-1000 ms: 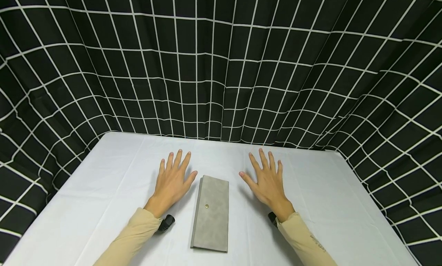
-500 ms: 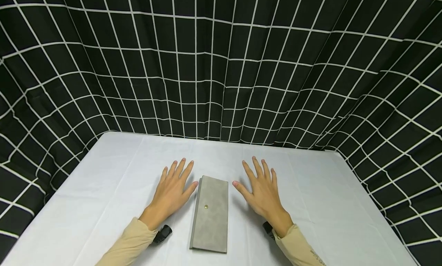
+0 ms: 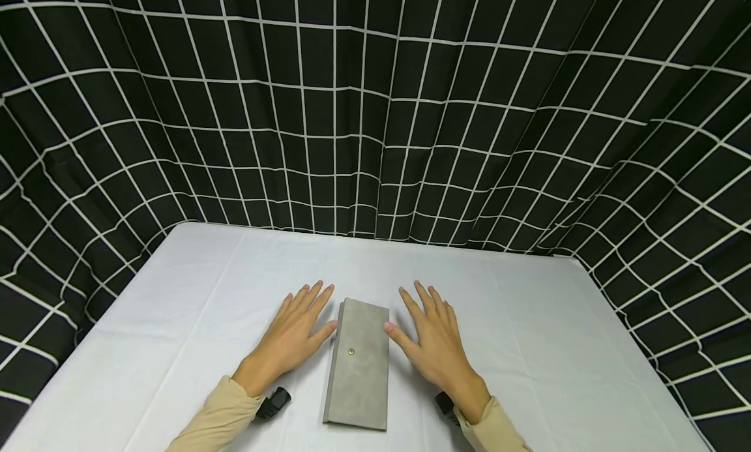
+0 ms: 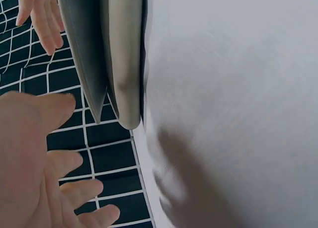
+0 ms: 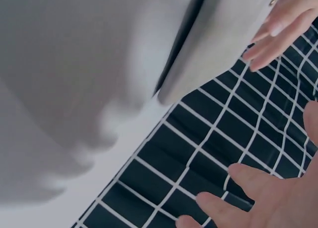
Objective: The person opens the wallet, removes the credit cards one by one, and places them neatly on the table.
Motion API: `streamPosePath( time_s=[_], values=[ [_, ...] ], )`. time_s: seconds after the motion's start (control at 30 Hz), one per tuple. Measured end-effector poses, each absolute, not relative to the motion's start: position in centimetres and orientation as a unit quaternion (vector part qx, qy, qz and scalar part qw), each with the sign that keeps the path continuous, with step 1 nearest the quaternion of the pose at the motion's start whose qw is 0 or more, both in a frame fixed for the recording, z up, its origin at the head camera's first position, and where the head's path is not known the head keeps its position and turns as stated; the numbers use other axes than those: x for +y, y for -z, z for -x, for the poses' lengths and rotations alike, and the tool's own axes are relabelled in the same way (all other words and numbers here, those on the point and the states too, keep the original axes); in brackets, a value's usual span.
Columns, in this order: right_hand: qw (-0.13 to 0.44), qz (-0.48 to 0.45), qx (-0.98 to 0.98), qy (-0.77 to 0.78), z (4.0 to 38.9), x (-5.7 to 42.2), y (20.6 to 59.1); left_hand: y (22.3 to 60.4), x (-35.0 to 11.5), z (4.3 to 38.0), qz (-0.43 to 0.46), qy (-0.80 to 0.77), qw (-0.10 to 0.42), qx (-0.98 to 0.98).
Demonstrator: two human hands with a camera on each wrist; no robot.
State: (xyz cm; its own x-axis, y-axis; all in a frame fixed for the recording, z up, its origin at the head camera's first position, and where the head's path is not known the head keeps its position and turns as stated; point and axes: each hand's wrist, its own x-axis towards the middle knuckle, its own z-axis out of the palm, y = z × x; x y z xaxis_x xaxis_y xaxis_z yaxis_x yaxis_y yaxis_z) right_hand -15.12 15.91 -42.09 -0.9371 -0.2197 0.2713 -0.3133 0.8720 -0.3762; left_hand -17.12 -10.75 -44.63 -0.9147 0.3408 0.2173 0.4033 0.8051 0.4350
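A long grey folded case (image 3: 360, 374), like a long wallet with a small brass snap (image 3: 351, 351), lies on the white table, its length running away from me. Its flap (image 4: 84, 49) stands slightly apart from the rounded body (image 4: 124, 59) in the left wrist view. My left hand (image 3: 289, 340) hovers by the case's left side, fingers spread and thumb tip near its edge. On the other side, my right hand (image 3: 437, 344) is held out with straight fingers, its thumb tip at the right edge in the head view. Neither hand holds anything.
A white cloth (image 3: 193, 308) covers the table. Behind and on both sides hangs a black curtain (image 3: 375, 113) with a white grid. Black wrist cameras (image 3: 273, 403) sit under the beige sleeves (image 3: 214, 416).
Both hands have drawn nearer to me and inward, closing on the two long sides of the case. The case stays where it was.
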Motion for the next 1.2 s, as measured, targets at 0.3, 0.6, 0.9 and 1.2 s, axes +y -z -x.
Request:
streamPosePath(
  time_s=[0.3,0.6,0.9,1.2],
  values=[
    [0.100,-0.172,-0.950,-0.240,14.1,14.6,42.7,44.3,-10.9,17.0,0.220,0.260,0.008,-0.940],
    [0.063,-0.186,-0.945,-0.263,13.4,13.6,42.7,44.6,-11.1,17.0,0.253,0.271,-0.051,-0.927],
    [0.030,-0.203,-0.944,-0.259,12.9,12.8,43.1,44.6,-11.1,16.9,0.268,0.275,-0.085,-0.920],
    [0.022,-0.242,-0.945,-0.221,11.9,12.0,43.1,44.7,-11.6,17.1,0.276,0.287,-0.120,-0.909]
  ],
)
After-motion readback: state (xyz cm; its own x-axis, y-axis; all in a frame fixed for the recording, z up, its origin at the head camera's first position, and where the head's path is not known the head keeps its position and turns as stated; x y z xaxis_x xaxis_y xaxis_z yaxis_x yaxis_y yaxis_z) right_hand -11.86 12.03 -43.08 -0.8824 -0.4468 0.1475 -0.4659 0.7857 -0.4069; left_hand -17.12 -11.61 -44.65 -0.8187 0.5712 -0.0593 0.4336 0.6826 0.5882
